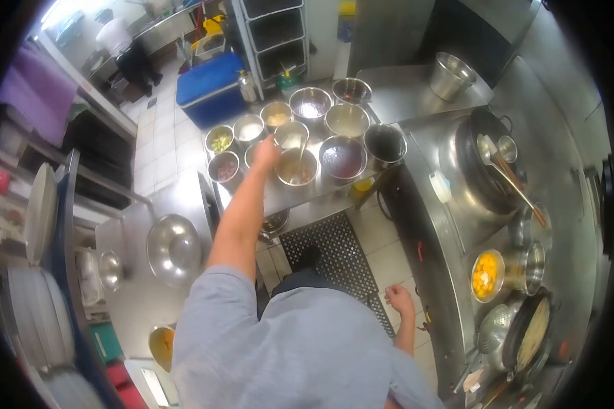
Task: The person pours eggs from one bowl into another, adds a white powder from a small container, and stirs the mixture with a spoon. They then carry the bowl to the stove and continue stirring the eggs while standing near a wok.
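My left hand [266,153] is stretched forward over a metal container [251,158] among the steel pots. Its fingers look drawn together; what they hold, if anything, is hidden. Right beside it stand a pot of pale content [291,135] with a ladle [303,151] in it and a pot of brownish liquid [296,168]. Pots with green pieces [221,140] and pinkish pieces [224,168] are to the left. Down at my right side hangs my right hand [399,300], holding nothing, with its fingers loosely bent and apart.
On the right, the steel stove counter carries a wok [488,163] with utensils, a pot of yellow pieces [487,275] and a pan [529,334]. A large steel bowl [174,249] sits on the left counter. Beyond are a blue cooler [211,88] and another person [119,44].
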A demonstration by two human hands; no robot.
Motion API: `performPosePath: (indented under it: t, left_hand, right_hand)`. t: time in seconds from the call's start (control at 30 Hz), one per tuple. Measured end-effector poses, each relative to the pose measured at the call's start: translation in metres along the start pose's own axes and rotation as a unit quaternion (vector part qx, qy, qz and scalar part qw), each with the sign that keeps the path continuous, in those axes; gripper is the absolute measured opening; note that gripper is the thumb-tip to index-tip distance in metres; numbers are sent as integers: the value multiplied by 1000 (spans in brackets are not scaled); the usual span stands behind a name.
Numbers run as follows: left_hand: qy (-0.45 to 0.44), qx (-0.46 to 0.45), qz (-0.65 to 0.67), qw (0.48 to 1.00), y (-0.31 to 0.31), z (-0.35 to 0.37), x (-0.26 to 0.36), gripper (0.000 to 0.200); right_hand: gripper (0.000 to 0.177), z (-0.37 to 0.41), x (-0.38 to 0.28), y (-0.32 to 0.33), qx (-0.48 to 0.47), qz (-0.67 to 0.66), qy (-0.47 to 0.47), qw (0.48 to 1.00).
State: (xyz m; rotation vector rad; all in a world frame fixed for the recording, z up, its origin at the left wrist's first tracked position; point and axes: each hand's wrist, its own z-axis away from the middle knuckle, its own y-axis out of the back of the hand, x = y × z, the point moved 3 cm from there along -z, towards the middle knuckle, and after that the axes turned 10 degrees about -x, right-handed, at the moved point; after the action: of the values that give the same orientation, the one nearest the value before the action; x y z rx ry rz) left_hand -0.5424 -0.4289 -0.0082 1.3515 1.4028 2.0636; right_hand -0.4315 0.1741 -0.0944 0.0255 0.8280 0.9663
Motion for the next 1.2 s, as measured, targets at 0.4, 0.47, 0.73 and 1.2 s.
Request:
performPosePath:
  t: [0.4,0.47,0.73,1.2]
  left_hand:
    - [-193,-90,-10,977,48,-35,-9,24]
    - [-189,-41,-26,981,74,-9,-4,23]
    - [-51,197,621,757,86,92,2,10]
    - [-156,-431,662,593,-106,202,301,9]
  right_hand:
    - [24,14,31,-54,30,-89,-120,988]
    - [24,10,20,-52,12,-67,-108,992]
    - [27,-30,-103,-10,83,94,16,992]
    - [27,30,-256,91,333,-341,314,821]
